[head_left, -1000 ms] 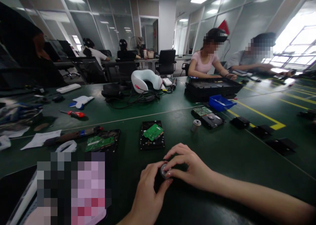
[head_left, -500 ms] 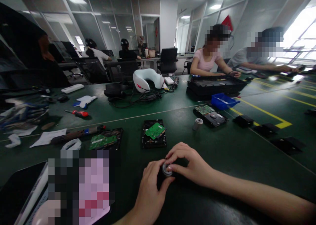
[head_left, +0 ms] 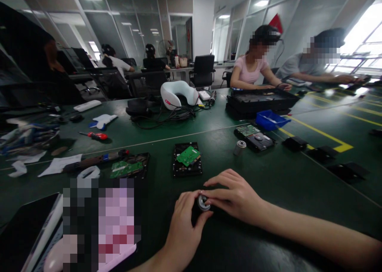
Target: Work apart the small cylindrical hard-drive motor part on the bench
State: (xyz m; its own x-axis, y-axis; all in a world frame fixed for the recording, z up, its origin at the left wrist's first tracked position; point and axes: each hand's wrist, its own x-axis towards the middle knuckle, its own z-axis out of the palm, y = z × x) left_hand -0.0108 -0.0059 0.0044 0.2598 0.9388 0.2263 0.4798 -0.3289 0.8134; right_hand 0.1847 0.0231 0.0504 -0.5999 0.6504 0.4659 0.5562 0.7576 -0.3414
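Observation:
A small silver metal cylinder (head_left: 204,203) with a round, recessed top stands on the green table in front of me. My left hand (head_left: 186,218) is closed around its side, thumb at the near edge and fingers at the far left. Over the cylinder's top, my right hand (head_left: 234,194) has its thumb and index finger drawn together at the rim. Whether anything small sits between those two fingertips is hidden. Beyond my right hand is a similar silver cylinder (head_left: 240,147), upright. A hard drive (head_left: 188,170) with a loose green circuit board (head_left: 188,155) on it lies just beyond my hands.
Further hard drives lie at right (head_left: 259,138) and left (head_left: 140,166). A blue tray (head_left: 271,120), black bins (head_left: 262,100), a red screwdriver (head_left: 97,136), a neck pillow (head_left: 179,94) and cables are farther back. A pink object (head_left: 116,224) lies near left. Co-workers sit at the back right.
My right thumb has slid from the middle of the cylinder's top toward its rim, and the other fingers have straightened and lifted. My left hand keeps its hold.

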